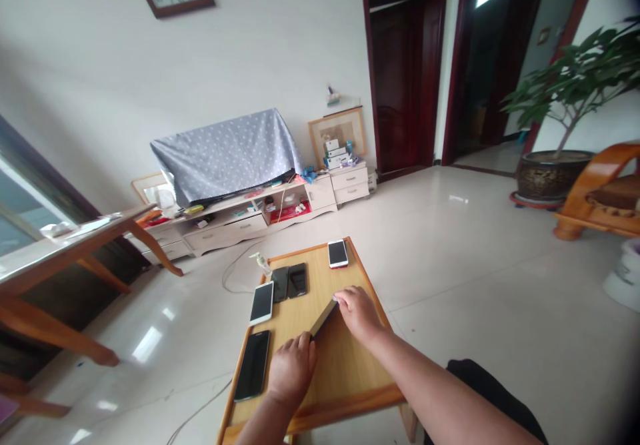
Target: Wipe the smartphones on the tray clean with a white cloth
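Above the small wooden table (350, 358), a slim dark-edged phone (323, 319) is tilted and seen nearly edge-on. My left hand (294, 366) is closed around its near end. At the far end my right hand (358, 313) pinches with the fingertips, and a small whitish bit shows there, too small to name. Along the table's left side lie a large black phone (253, 365), a white-framed phone (262, 303) and two dark phones or an open folding case (289, 281). Another white phone (338, 253) lies at the far right corner.
A pump bottle (261, 263) stands at the table's far left corner. Beyond is a low white cabinet (227, 233) with a cloth-covered screen (227, 155). A wooden desk (75, 258) is at left, a potted plant (553, 171) and wooden chair (600, 191) at right. Cables (200, 410) run across the floor.
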### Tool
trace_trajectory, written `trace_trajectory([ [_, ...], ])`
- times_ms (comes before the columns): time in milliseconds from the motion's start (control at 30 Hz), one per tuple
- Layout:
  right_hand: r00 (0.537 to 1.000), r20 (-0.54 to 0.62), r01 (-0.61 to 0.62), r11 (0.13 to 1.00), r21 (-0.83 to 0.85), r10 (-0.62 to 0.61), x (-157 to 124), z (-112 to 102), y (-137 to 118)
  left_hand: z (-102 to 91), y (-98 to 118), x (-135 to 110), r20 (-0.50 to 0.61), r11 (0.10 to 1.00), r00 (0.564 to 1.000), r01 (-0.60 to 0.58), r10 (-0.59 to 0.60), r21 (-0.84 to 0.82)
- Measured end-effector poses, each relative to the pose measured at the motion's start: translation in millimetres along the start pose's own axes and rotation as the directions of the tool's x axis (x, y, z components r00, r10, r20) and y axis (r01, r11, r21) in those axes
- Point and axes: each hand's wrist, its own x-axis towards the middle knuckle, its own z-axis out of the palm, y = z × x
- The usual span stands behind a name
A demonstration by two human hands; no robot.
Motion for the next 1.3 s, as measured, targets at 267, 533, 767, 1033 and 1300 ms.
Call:
trace_trajectory([
  [267, 0.988, 0.081, 0.119, 0.981, 0.151, -0.132, -25.5, 18.8, -43.5, 13.9, -2.2, 6.8, -0.044, 0.998, 0.999, -0.024, 0.022, -0.054],
  [533, 0.997, 0.019, 0.073, 0.967, 0.244, -0.08, -12.7, 12.3, -35.3, 15.9, -3.8, 3.6, -0.128, 0.983, 0.992, -0.013, -0.011, -0.185],
  [767, 0.993, -0.115, 0.045, 0.965, 0.26, -0.016, -2.6, -3.5, -33.7, -0.4, 5.6, 3.4, -0.067, 0.851, 0.984, 0.105, -0.162, -0.514],
  [1033, 0.991, -0.132, 0.054, 0.965, 0.258, -0.02, -4.1, -12.1, -32.7, -10.6, 29.1, 6.5, 0.042, 0.597, 0.974, 0.171, -0.224, -0.784],
  [1300, 0.982, -0.149, -0.081, 0.974, 0.21, 0.113, 4.6, 2.7, 8.5, 2.3, 25.5, -0.3, 0.193, 0.344, 0.943, 0.282, -0.271, -0.896],
])
